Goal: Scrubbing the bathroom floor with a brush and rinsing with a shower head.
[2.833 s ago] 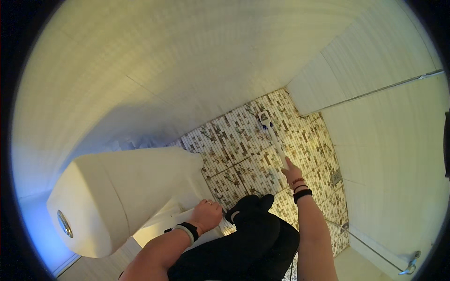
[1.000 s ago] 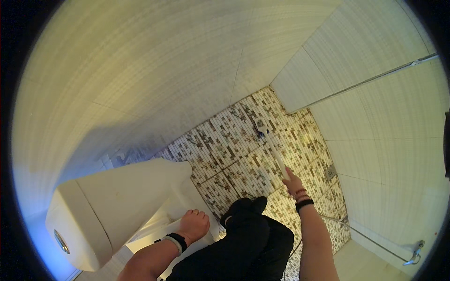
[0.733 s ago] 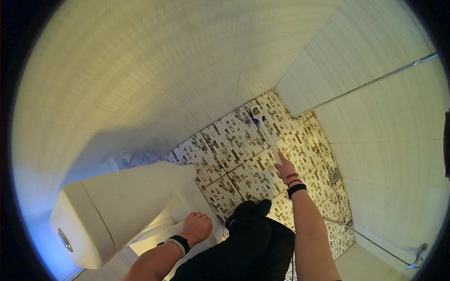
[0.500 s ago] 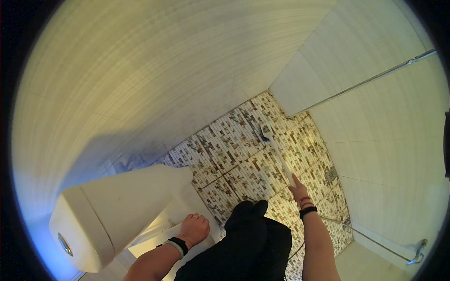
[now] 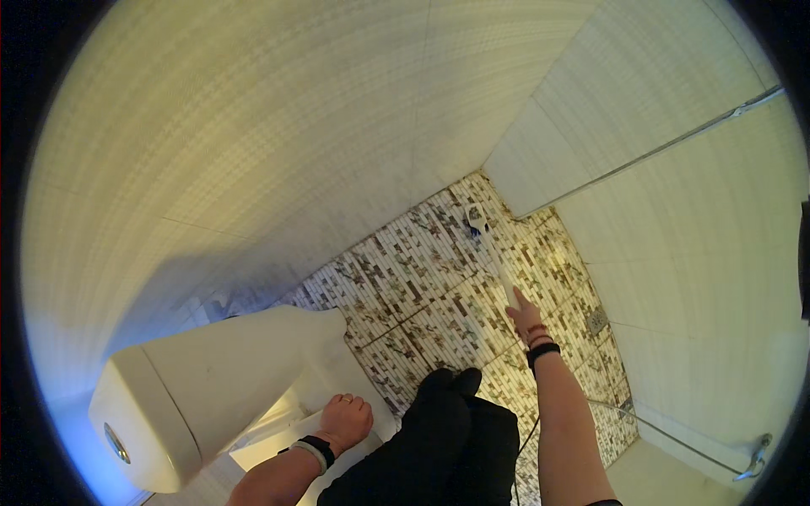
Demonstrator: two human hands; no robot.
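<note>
A long white scrub brush (image 5: 498, 260) stretches over the patterned tile floor, its head near the far wall, with a little dark blue bristle showing below the head. My right hand (image 5: 526, 317) is closed around the near end of its handle, index finger stretched along it. Close to the white toilet (image 5: 245, 352), my left hand (image 5: 347, 420) is curled into a fist, with nothing visible in it. A band sits on each wrist.
Pale walls enclose the floor (image 5: 439, 304) on the far and right sides. A square floor drain (image 5: 597, 320) lies by the right wall. At lower right, a thin hose (image 5: 675, 436) runs to a metal wall fitting (image 5: 757, 458). My dark shoes (image 5: 451, 379) stand beside the toilet.
My right hand has pushed the brush farther away, and its head has moved toward the far wall corner. The left hand stays closed, almost in the same place.
</note>
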